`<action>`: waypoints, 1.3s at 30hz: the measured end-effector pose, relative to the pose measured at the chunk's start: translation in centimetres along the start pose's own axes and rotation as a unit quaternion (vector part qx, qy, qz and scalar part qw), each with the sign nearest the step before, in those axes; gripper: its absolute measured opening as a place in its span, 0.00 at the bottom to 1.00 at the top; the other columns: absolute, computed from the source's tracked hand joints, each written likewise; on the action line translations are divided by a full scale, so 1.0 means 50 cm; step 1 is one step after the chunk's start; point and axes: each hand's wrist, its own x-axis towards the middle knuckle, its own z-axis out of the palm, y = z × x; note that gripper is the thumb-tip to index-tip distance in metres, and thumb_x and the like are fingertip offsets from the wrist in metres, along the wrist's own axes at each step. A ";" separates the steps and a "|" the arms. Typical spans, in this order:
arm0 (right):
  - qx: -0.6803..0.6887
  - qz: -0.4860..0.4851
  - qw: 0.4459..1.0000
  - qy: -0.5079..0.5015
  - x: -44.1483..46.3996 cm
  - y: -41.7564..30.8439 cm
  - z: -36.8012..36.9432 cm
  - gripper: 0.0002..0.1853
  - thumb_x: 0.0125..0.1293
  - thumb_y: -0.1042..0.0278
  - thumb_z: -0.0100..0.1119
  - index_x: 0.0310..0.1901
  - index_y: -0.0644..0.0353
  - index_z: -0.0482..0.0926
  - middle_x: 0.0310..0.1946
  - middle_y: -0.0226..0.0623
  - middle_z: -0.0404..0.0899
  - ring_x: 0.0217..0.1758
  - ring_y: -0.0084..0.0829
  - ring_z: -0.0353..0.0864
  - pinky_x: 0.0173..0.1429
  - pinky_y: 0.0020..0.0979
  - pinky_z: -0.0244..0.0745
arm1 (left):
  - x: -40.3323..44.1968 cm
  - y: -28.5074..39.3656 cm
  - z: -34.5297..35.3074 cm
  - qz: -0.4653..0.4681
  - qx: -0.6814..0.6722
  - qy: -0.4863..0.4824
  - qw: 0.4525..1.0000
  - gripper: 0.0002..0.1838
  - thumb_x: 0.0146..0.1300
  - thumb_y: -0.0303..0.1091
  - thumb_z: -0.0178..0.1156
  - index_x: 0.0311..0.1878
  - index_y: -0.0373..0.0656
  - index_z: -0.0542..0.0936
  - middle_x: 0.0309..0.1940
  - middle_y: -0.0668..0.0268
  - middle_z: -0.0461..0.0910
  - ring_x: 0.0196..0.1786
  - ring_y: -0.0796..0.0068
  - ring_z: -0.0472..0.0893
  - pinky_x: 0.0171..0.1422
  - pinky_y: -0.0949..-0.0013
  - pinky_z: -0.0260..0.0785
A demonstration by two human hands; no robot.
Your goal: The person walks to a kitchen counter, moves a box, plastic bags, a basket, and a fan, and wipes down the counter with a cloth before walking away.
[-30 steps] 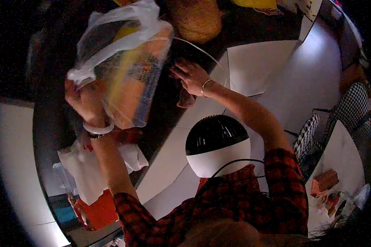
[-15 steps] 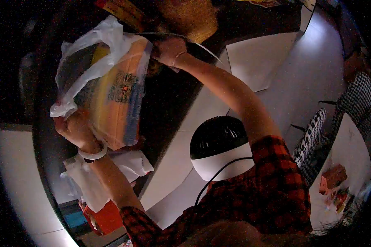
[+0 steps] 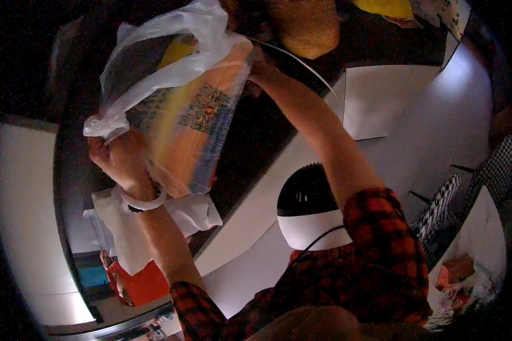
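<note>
My left hand point(image 3: 122, 162) is closed on the gathered handle of a translucent white plastic bag point(image 3: 210, 34). Inside the bag is an orange and yellow package point(image 3: 179, 139) with a printed black square code, tilted and seen through the film. My right hand point(image 3: 258, 63) is at the upper right edge of the bag, partly behind it. Its fingers are hidden in shadow, so whether they grip the bag does not show. A white band point(image 3: 142, 202) circles my left wrist.
White paper or cloth point(image 3: 131, 244) and a red bag or box point(image 3: 139, 284) lie below my left forearm. A tan rounded object point(image 3: 304, 28) and a yellow item point(image 3: 387, 7) are at the top. A black-and-white rounded device point(image 3: 310, 210) sits by my chest. Houndstooth chairs point(image 3: 438, 207) stand at right.
The bag with its package has moved up and to the right in view, my left hand with it. My right hand is now more hidden behind the bag's edge. The whole view has shifted somewhat.
</note>
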 end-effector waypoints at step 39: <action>0.098 -0.058 0.993 0.005 0.103 -0.047 0.242 0.29 0.65 0.56 0.53 0.67 0.58 0.66 0.66 0.47 0.65 0.70 0.46 0.64 0.72 0.43 0.62 | -0.043 -0.143 -0.145 -0.128 -0.285 -0.009 0.950 0.26 0.74 0.46 0.44 0.68 0.40 0.65 0.67 0.62 0.66 0.69 0.71 0.63 0.71 0.65 0.55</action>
